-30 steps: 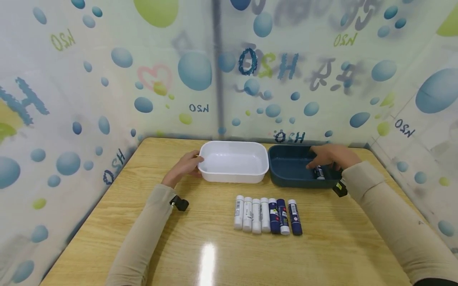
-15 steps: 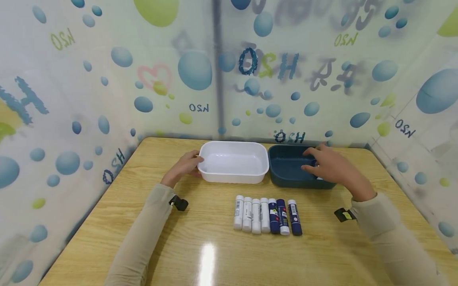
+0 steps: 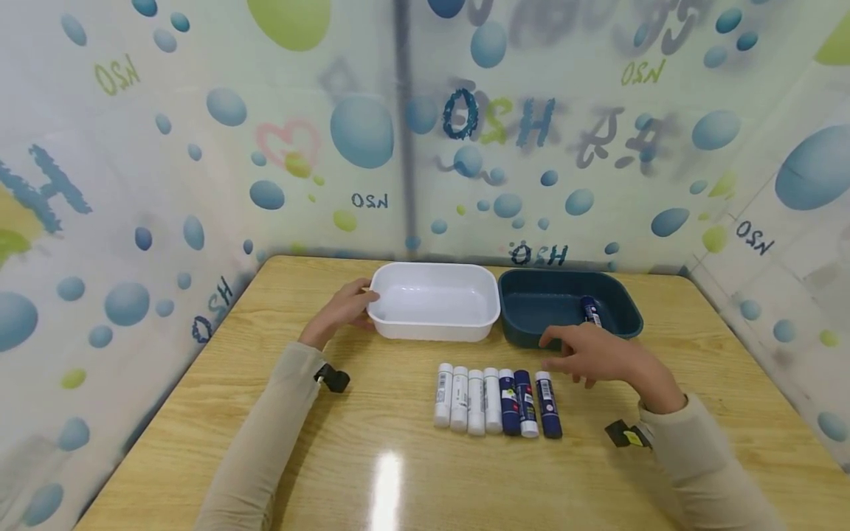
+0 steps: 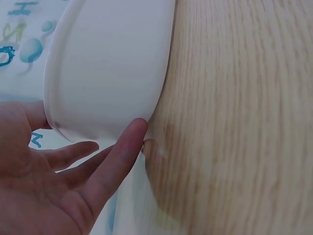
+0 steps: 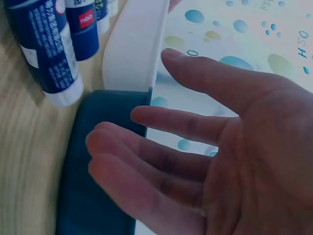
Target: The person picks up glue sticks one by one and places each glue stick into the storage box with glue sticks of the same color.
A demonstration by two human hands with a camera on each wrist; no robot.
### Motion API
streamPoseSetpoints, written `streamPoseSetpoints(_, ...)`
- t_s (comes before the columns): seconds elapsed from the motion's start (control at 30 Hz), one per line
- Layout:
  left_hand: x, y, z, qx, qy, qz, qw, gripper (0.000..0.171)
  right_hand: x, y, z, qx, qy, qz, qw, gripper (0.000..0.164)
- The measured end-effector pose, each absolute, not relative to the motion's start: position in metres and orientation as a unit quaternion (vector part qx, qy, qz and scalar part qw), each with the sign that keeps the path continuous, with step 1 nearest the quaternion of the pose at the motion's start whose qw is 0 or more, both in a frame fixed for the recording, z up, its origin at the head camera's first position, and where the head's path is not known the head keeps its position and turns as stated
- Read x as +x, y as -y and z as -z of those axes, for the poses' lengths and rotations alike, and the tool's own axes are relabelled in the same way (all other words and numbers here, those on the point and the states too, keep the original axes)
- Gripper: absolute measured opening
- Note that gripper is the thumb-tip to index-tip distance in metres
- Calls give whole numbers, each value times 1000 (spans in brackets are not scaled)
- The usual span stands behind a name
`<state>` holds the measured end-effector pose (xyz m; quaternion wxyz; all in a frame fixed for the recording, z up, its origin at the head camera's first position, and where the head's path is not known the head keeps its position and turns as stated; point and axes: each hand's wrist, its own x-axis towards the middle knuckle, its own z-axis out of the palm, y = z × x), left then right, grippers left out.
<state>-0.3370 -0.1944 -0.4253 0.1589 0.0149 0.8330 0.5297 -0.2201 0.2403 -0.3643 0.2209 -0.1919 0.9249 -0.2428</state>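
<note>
Wood-grain table [image 3: 345, 442] stands against a patterned sheet [image 3: 199, 147] printed with blue and green drops. White tray [image 3: 432, 331] and dark teal tray [image 3: 522, 336] sit side by side at the rear, ends meeting. In front of them lies a row of four white tubes [image 3: 476, 402] and three navy tubes [image 3: 525, 402], the rightmost slightly apart. One further navy tube [image 3: 589, 308] is inside the teal tray, towards its right end. The right hand obstructs part of that tray's front rim; the loose tube's near end is hidden. Label print is mostly too small to read; the right wrist view cuts off the row. Left hand [image 3: 341, 310] grips the white tray's left end, one digit over the rim. Right hand [image 3: 594, 355] holds nothing, fingers loosely bent, thumb spread, near the rightmost tube; contact with the teal tray cannot be determined.
</note>
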Motion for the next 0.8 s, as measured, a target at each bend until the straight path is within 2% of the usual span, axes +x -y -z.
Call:
streamPoseSetpoints(0.53, -340, 196, 427, 19, -829, -536, 159, 55, -224, -240, 384, -144, -917, 239, 286, 61)
streamPoseSetpoints(0.8, -339, 197, 427, 24, -831, -532, 160, 55, -226, -242, 392, -131, -906, 245, 318, 56)
